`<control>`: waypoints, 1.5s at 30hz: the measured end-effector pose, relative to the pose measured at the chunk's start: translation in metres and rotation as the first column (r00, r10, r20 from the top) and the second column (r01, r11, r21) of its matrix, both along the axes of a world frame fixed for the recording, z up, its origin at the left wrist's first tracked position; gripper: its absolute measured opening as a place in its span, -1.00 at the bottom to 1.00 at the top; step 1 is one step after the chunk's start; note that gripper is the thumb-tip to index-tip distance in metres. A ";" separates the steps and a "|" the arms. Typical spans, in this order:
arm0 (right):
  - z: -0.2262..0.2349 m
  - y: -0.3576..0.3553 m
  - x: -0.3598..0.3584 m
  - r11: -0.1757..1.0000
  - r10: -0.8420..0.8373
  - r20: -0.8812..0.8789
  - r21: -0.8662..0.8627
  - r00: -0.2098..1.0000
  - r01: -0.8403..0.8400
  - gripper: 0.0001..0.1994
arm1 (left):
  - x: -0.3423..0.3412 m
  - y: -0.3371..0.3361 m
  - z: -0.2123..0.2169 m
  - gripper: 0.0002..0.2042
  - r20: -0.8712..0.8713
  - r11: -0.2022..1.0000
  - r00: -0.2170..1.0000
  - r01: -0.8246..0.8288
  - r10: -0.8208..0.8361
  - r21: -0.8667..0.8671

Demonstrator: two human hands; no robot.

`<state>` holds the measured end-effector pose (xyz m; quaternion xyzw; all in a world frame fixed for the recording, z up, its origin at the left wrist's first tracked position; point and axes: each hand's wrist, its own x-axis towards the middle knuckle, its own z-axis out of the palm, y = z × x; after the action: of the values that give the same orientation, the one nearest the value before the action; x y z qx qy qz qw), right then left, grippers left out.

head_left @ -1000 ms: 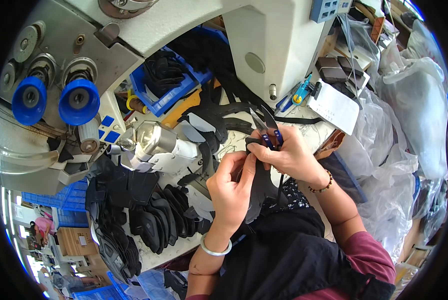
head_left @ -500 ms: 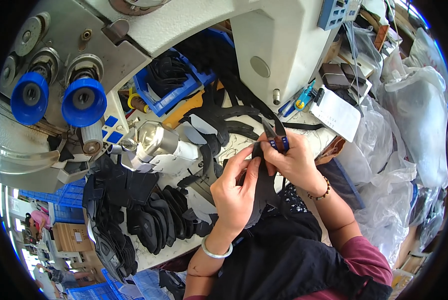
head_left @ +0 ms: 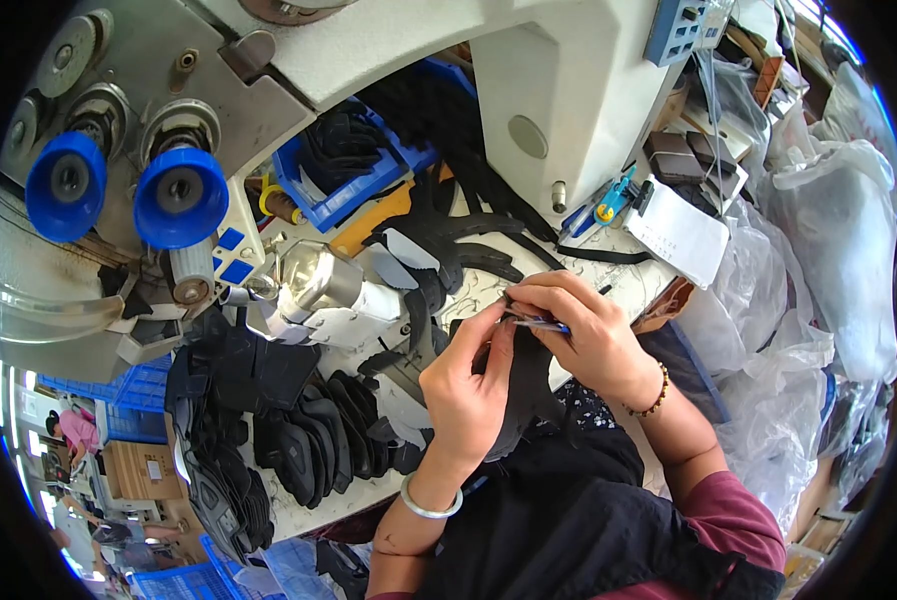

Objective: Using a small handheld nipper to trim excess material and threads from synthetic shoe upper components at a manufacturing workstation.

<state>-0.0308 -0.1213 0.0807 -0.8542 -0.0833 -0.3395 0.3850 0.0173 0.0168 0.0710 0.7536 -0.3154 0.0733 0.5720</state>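
Observation:
My left hand (head_left: 465, 390) pinches the top edge of a black shoe-upper-like piece (head_left: 524, 405), which hangs down in front of my apron. My right hand (head_left: 590, 335) is closed around a pair of thread snips (head_left: 540, 324), their blades lying level and pointing left at the left fingertips. Both hands' fingertips nearly meet at the edge of the piece. What exactly lies between the blades is too small to tell. The snips' handle is mostly hidden by the right fingers.
A white sewing machine (head_left: 578, 90) with blue round knobs (head_left: 181, 200) arches over the table. Stacked black pieces (head_left: 313, 445) lie left. Behind stand a blue bin (head_left: 333, 208), blue-yellow scissors (head_left: 608, 208) and a notepad (head_left: 678, 232). Plastic bags (head_left: 833, 240) crowd the right. A person (head_left: 76, 430) is far left.
My right hand has turned the snips from pointing up and away to pointing left, bringing the blades to the left fingertips. The left hand has hardly moved.

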 end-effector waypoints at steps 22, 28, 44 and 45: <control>0.002 -0.013 0.002 0.700 0.025 -0.193 0.704 0.981 0.121 -0.86 | -0.003 0.005 0.013 -0.85 -0.250 0.999 0.968 -0.037 0.030 -0.024; 0.006 -0.008 -0.001 0.986 0.016 -0.056 0.169 0.998 -0.007 -0.82 | -0.004 0.002 0.016 -0.86 -0.314 0.997 0.949 -0.044 0.021 -0.064; 0.032 -0.009 -0.033 0.546 0.398 -0.355 0.832 0.846 0.092 -0.83 | 0.003 0.012 0.014 -0.80 0.804 0.999 0.593 -0.045 0.031 -0.006; 0.033 -0.005 -0.036 0.492 0.480 -0.342 0.867 0.808 0.075 -0.81 | 0.001 0.013 0.013 -0.77 0.884 0.994 0.465 -0.109 0.052 -0.002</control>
<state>-0.0665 -0.1264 0.1136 -0.5947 0.1013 -0.0275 0.7971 0.0185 0.0296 0.0841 0.6372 -0.5311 0.4693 0.3028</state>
